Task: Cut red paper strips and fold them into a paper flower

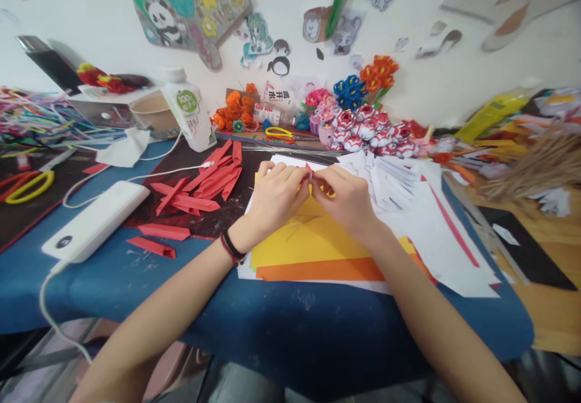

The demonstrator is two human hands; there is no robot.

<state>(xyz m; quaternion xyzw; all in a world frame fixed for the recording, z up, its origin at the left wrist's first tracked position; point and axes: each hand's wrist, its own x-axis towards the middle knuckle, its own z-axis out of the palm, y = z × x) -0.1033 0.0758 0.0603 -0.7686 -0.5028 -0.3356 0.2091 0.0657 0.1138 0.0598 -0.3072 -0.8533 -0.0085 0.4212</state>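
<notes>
My left hand (279,194) and my right hand (347,197) meet above a stack of yellow paper (313,239), with their fingertips pinched together. Between them shows a small piece of red and white paper (309,172), mostly hidden by the fingers. Left of my left hand lies a pile of folded red paper strips (213,176), with two more folded strips nearer the table edge. On the right, a heap of folded white paper strips (381,179) lies beside my right hand. Orange paper (318,270) sticks out under the yellow.
A white power bank (97,221) with cables lies at the left, near yellow-handled scissors (31,188). Behind stand a white bottle (190,109) and red-and-white paper flowers (367,127). Brown paper strips (535,161) are piled at the right.
</notes>
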